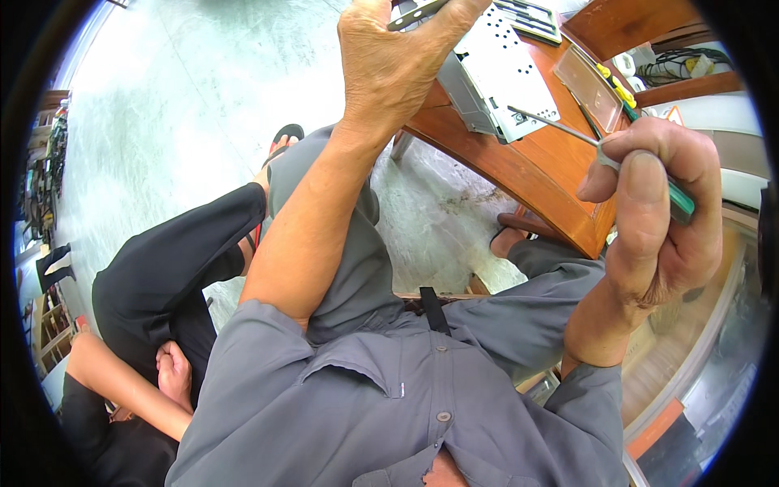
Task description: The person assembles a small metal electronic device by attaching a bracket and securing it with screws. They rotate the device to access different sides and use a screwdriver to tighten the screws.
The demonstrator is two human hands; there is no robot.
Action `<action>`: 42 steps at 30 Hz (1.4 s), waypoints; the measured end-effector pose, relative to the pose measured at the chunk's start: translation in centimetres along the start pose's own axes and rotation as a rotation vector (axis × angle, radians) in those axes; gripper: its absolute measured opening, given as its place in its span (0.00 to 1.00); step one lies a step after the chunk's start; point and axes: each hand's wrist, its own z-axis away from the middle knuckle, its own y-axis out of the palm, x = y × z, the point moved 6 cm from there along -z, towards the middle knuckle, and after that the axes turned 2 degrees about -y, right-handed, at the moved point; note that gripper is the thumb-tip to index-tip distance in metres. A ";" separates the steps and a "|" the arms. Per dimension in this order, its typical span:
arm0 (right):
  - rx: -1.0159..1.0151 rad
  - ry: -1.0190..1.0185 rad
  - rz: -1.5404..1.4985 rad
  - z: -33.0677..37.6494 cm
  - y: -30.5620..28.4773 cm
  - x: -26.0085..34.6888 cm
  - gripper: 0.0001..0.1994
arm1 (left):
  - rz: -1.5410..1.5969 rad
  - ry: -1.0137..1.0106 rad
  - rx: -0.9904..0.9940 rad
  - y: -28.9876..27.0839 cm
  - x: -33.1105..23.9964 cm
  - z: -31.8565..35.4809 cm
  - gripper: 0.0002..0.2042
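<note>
Between the bent fingers and thumb of my right hand (665, 203) is a screwdriver (560, 126) with a thin metal shaft and a green handle. Its tip points left, over the near corner of a pale metal box (495, 69) dotted with small holes; I cannot tell whether it touches. The box sits on the wooden table's edge. My left hand (389, 61) reaches to the box's far left side, its fingers and thumb closed on a grey metal strip with holes (418, 15). The fingertips are cut off by the top edge, and whether the strip joins the box is hidden.
On the brown wooden table (487, 170) lie a clear plastic case (588, 85), yellow-handled tools (617, 85) and a set of small tools in a tray (531, 18). Cables (690, 65) fill a shelf at the far right. A person in black trousers (178, 252) sits close at my left.
</note>
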 end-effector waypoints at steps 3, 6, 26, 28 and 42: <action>0.000 -0.008 0.055 -0.2 0.4 0.0 0.08 | -0.014 0.093 -0.035 -0.1 0.7 -0.1 0.25; -0.004 -0.005 0.054 -0.1 0.7 -0.1 0.07 | -0.067 0.121 -0.060 -0.4 0.5 0.1 0.25; 0.051 -0.095 0.117 -0.7 0.7 0.3 0.07 | 0.006 0.100 -0.045 0.1 0.0 -0.1 0.26; 0.045 -0.032 0.096 -0.9 0.4 -0.2 0.07 | -0.014 0.113 -0.044 0.2 0.0 0.1 0.26; 0.045 -0.003 0.032 -1.1 -0.5 -2.4 0.09 | 0.002 -0.035 -0.037 0.4 -0.9 0.3 0.25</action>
